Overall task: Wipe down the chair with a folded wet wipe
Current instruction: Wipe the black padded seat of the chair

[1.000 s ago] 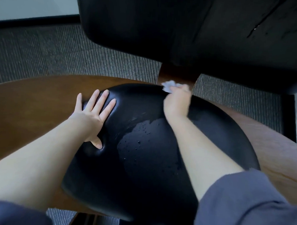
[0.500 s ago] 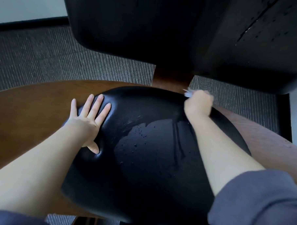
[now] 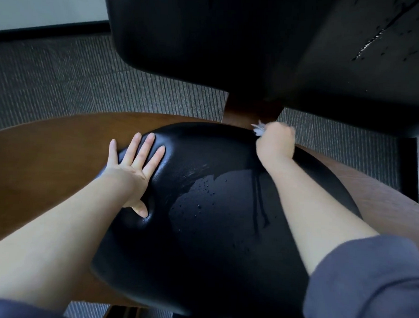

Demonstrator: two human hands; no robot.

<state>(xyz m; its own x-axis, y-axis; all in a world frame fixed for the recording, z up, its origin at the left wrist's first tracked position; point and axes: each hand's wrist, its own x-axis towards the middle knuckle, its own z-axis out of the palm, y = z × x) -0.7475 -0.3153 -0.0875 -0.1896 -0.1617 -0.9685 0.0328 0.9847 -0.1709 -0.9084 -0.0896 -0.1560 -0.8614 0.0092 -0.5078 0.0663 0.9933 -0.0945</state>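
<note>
The small white crumpled wet wipe [image 3: 258,129] sits at the far rear edge of the seat, just in front of the brown wooden post [image 3: 246,110] that joins seat and back. Only a ragged tip shows, poking out of the fist toward the far left; its folded shape and long axis cannot be told. The right hand [image 3: 275,143] is curled into a tight fist round the wipe, knuckles toward the post, and presses it on the black glossy padded seat cushion [image 3: 224,243] of the chair. That cushion is a rounded oval, its long axis running from the person away toward the post, so the chair faces the person. A wet patch with droplets [image 3: 202,199] lies at its middle, and thin dark run marks [image 3: 259,206] streak down beside the right forearm. The left hand [image 3: 133,165] lies flat on the cushion's left edge, fingers straight and spread pointing away, thumb dimpling the padding, holding nothing. Around the cushion curves the brown wooden seat shell [image 3: 47,156]. Above stands the black padded backrest [image 3: 233,39], speckled with droplets at its upper right. A blue-grey sleeve [image 3: 371,281] is pushed up the right arm. Grey ribbed carpet [image 3: 63,75] covers the floor, with a dark baseboard [image 3: 48,30] under a pale wall.
</note>
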